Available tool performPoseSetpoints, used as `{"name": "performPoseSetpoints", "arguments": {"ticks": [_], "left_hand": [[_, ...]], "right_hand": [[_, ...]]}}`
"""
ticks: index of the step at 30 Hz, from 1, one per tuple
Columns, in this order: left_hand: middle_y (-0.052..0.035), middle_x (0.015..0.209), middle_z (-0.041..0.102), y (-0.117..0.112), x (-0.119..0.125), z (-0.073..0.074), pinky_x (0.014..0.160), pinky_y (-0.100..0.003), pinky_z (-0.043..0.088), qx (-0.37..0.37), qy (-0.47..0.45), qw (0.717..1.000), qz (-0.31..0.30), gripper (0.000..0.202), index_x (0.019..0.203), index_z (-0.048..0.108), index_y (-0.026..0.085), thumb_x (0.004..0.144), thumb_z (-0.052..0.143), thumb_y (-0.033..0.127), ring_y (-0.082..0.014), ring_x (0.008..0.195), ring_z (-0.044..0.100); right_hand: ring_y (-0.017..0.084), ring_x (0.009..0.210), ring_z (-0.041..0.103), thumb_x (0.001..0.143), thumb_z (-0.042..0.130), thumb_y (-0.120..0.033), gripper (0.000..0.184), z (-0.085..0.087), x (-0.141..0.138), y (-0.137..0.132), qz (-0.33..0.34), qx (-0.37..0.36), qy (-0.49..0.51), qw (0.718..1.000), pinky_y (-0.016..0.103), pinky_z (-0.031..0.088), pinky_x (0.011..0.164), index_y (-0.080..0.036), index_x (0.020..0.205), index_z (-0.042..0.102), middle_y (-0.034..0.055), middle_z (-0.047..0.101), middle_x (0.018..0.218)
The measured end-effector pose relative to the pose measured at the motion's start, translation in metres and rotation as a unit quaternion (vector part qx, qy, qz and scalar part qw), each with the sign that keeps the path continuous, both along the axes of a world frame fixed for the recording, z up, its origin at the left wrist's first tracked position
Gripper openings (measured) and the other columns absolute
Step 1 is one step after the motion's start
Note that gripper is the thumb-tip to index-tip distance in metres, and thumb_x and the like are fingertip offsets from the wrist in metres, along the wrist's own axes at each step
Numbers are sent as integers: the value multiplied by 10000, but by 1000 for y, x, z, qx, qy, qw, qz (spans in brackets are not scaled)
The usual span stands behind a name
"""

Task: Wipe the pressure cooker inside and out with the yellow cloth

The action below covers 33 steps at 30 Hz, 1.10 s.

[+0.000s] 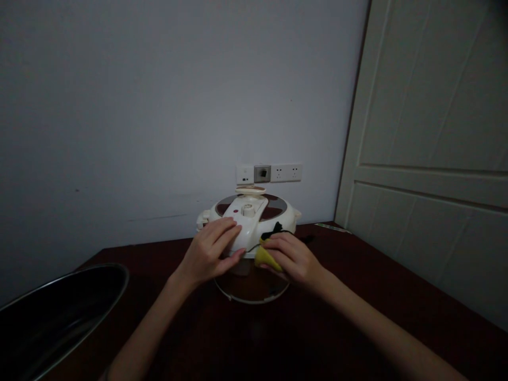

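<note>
A white electric pressure cooker [250, 234] with dark panels on its lid stands on the table before me. My left hand [212, 246] lies on the front of the lid, its fingers stretched over the white surface and its thumb pointing at the front edge. Pinched in my right hand [291, 258] is a yellow cloth [266, 259], pressed against the right side of the lid's front. A dark piece of cloth [277, 228] sticks up above those fingers; whether it belongs to the yellow cloth I cannot tell. A thin dark line runs along the lid between both hands.
At the lower left is a large dark pot or bowl [126, 275] with a shiny rim. Wall sockets [286, 172] sit behind the cooker. A pale panelled door [432, 153] borders the dark red table [357, 286] on the right, and a thin strip [332, 227] lies near the back corner.
</note>
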State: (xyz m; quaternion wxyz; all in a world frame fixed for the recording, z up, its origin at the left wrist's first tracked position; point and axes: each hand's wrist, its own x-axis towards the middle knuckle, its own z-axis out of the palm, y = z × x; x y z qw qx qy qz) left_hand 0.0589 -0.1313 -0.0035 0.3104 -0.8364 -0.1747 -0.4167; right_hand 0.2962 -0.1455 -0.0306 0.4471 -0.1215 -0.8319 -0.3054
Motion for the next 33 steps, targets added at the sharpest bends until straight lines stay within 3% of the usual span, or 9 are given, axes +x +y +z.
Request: {"name": "performPoseSetpoints", "arguments": {"ticks": [4,7,12,16,20,23,28,33], "left_hand": [[-161,1098,639,0,2,-2,862,-443,542,-12,-16,1000,-5,337,1134,578,111,806,612,178,-257,1054,606],[-157,1094,643,1,1,-3,853,-435,545,-17,-27,999,-11,340,1131,584,119,793,607,149,-257,1052,609],[-141,1083,646,3,4,-6,830,-444,548,-11,-47,999,-16,361,1136,584,143,776,602,142,-257,1038,615],[-142,1074,647,3,7,-8,825,-447,543,-10,-68,997,-28,360,1121,589,139,762,597,124,-260,1039,614],[-144,1082,645,3,7,-9,827,-444,537,-13,-69,997,-29,372,1125,590,138,755,590,104,-263,1049,609],[-150,1080,644,3,6,-9,824,-442,535,-13,-65,997,-28,378,1126,590,126,749,589,97,-266,1050,607],[-166,1083,639,2,5,-9,821,-446,532,-13,-51,998,-32,405,1141,580,105,736,593,103,-281,1066,599],[-157,1065,639,4,9,-11,809,-451,527,-6,-72,997,-32,412,1145,576,117,733,587,109,-283,1054,601]], "right_hand": [[200,838,637,890,555,-216,129,2,-11,0,18,20,-28,999,331,557,728,-131,951,630,110,688,858],[192,803,646,894,559,-274,170,-2,8,5,21,13,-1,1000,313,569,683,-115,919,615,121,676,836],[191,802,666,887,562,-239,123,-7,34,6,-9,11,34,999,307,583,660,-128,898,612,116,687,839],[203,761,680,845,625,-243,121,-3,14,1,6,63,12,998,325,585,636,-123,863,625,99,713,795],[204,780,684,868,578,-208,122,1,-5,1,38,80,-19,996,313,586,651,-101,867,637,89,724,806],[189,780,677,869,583,-246,141,1,4,7,59,60,-10,996,300,587,674,-113,864,632,89,713,790],[159,664,630,850,592,-218,112,-1,32,13,56,-46,67,995,268,547,552,-154,757,595,71,644,699],[190,750,667,810,657,-221,93,2,14,3,54,-25,50,997,318,585,691,-145,780,612,74,686,734]]}}
